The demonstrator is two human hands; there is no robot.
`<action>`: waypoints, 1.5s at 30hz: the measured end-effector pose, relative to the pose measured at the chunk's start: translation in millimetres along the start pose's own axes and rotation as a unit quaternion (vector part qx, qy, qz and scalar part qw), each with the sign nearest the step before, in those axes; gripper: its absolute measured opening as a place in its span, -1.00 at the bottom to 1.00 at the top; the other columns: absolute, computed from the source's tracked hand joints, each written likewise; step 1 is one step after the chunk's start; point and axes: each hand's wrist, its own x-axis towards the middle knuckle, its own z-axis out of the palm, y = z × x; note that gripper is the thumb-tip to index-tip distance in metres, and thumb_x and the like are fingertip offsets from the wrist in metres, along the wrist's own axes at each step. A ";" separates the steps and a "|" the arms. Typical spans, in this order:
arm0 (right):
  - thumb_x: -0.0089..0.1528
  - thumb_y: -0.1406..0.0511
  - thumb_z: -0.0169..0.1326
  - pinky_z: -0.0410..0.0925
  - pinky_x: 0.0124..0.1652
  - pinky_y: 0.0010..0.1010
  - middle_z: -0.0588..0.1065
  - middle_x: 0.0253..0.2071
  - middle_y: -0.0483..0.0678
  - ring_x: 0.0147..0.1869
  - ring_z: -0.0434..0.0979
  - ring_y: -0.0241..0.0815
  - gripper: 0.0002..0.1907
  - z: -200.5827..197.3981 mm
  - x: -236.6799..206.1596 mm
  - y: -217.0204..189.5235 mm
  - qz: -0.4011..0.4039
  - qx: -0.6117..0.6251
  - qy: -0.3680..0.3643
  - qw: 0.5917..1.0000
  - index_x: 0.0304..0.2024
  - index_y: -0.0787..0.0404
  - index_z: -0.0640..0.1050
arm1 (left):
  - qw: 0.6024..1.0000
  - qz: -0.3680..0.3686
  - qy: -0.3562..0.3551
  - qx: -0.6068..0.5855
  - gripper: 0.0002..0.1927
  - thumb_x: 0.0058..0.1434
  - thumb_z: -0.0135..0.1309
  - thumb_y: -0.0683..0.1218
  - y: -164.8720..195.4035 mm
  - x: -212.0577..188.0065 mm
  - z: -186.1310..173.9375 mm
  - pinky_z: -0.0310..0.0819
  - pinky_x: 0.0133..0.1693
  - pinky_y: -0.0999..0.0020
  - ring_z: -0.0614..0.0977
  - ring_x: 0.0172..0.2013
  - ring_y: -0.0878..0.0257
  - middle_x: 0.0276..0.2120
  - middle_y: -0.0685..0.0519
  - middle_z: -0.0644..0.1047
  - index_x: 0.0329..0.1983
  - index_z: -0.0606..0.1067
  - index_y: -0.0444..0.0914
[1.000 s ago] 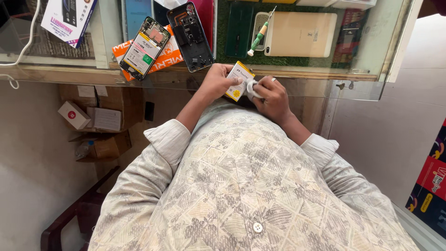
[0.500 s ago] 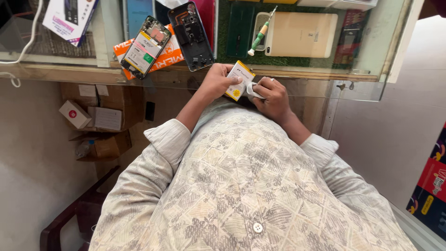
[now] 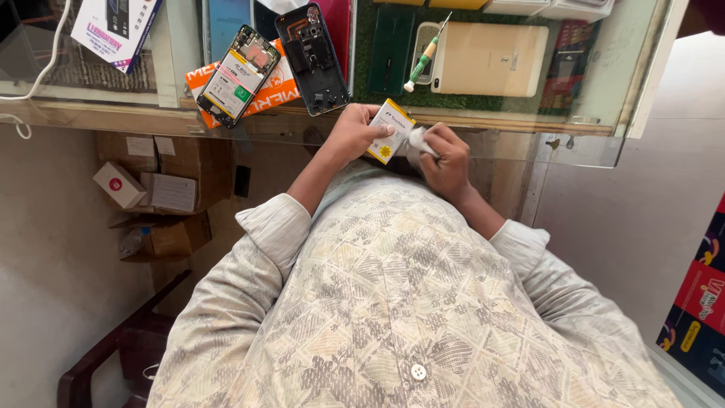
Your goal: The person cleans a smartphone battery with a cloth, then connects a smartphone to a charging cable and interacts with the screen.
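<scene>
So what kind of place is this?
Probably a phone repair shop. On the glass counter lie an opened phone with its insides showing, a black phone back shell and a small screwdriver. The left hand and right hand hold a small phone battery.

**A Glass Counter in a Cluttered Corner**

A glass-topped display counter with a wooden edge (image 3: pixel 91 113) ran across the room. Brown cardboard boxes (image 3: pixel 162 196) sat stacked beneath it, beside a dark wooden chair (image 3: pixel 113 355). Soft daylight fell on the pale smooth floor (image 3: pixel 627 219).
</scene>
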 end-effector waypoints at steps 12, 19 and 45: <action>0.11 0.45 0.30 0.41 -0.15 -0.19 0.46 -0.22 0.03 -0.16 0.51 0.06 -0.76 4.8 -2.8 5.3 -0.124 -0.106 -0.027 0.986 -0.17 0.31 0.59 | 1.000 0.030 -0.008 0.005 -0.74 0.23 0.20 -0.27 2.2 -4.0 1.1 0.62 -0.22 0.43 0.70 -0.28 0.34 -0.22 -0.03 0.69 -0.01 0.60 -0.43; 0.12 0.55 0.06 0.38 -0.18 -0.25 0.43 -0.23 0.07 -0.19 0.49 0.02 -0.78 -0.7 9.0 -0.1 -0.017 0.000 0.037 0.999 -0.18 0.36 0.56 | 1.000 0.002 -0.005 0.026 -0.70 0.19 0.21 -0.26 8.5 -5.4 -0.5 0.64 -0.21 0.45 0.71 -0.27 0.34 -0.22 -0.02 0.69 0.00 0.58 -0.39; 0.13 0.37 0.31 0.27 -0.07 -0.22 0.40 -0.21 -0.10 -0.08 0.40 -0.08 -0.74 13.8 44.5 -14.6 -0.151 -0.245 -0.048 0.956 -0.13 0.13 0.62 | 0.993 -0.096 0.057 -0.031 -0.46 0.39 -0.25 0.11 -4.4 9.7 -17.3 0.58 -0.34 0.31 0.64 -0.45 0.23 -0.39 -0.03 0.63 -0.21 0.60 -0.39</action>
